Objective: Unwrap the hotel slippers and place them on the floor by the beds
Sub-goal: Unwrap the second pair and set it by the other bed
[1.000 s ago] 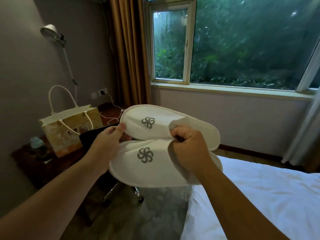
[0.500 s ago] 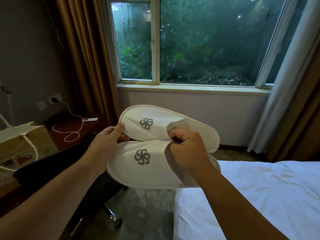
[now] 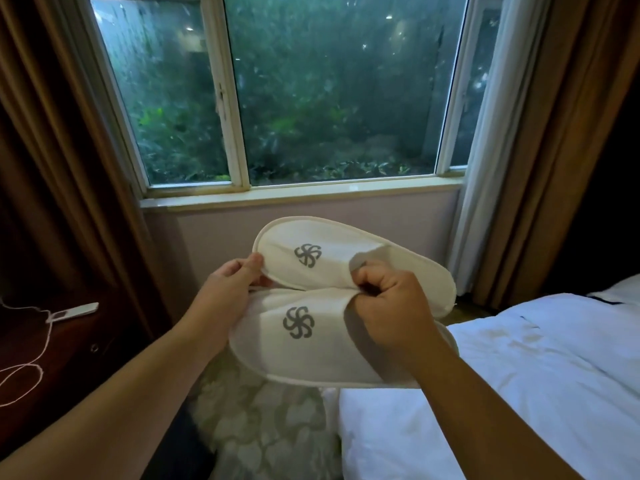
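My view had swung right toward the window (image 3: 311,91) while my left hand (image 3: 235,285) pinched the upper slipper (image 3: 346,258) at its toe and my right hand (image 3: 391,306) clenched both uppers, lower slipper (image 3: 311,344) included, above the patterned carpet (image 3: 263,427). A slack pinch could have dropped one onto the bed (image 3: 502,375) crowding the floor on the right.

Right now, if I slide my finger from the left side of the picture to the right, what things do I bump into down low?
White cable → phone → left hand → slippers → right hand → bed.
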### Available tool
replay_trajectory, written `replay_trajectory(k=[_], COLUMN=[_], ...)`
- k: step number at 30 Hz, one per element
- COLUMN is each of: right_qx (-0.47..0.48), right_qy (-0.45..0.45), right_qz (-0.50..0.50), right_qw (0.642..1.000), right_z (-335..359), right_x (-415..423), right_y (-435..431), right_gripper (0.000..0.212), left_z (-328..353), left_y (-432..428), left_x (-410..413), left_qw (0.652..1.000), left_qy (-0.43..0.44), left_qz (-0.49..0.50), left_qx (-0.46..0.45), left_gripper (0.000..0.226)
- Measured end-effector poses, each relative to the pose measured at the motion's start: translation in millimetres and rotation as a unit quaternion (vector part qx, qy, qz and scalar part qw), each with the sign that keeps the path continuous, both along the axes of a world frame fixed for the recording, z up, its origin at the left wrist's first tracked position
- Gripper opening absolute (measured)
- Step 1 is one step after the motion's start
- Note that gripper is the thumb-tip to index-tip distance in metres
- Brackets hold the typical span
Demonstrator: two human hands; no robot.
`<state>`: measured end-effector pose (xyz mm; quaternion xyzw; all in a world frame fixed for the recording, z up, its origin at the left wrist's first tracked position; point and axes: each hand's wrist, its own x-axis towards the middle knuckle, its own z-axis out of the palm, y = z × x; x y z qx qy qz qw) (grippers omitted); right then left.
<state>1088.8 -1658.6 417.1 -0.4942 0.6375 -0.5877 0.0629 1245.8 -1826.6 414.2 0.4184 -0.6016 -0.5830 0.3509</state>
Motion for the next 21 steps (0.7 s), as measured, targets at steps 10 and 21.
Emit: replay_trajectory(k=[10,21], right_qx=[0.027,-0.008], right_qy=[-0.005,0.005], right_qz=[-0.051,0.029], right_qw=[0.998,1.000], right_z=[0.6,18.4], right_x=[-88.0,-216.5], right_y=[-114.7,-316.5], right_gripper=[0.025,0.038], left_z=[4.4,12.1], left_y=[-128.5,-305.5], left_x=[-100.9,-204.9], left_qw=[0.997,1.000], left_qy=[0.000,0.020], left_qz=[-0.077,-0.007], left_qx=[-0.012,-0.007], left_gripper=[0.034,0.037])
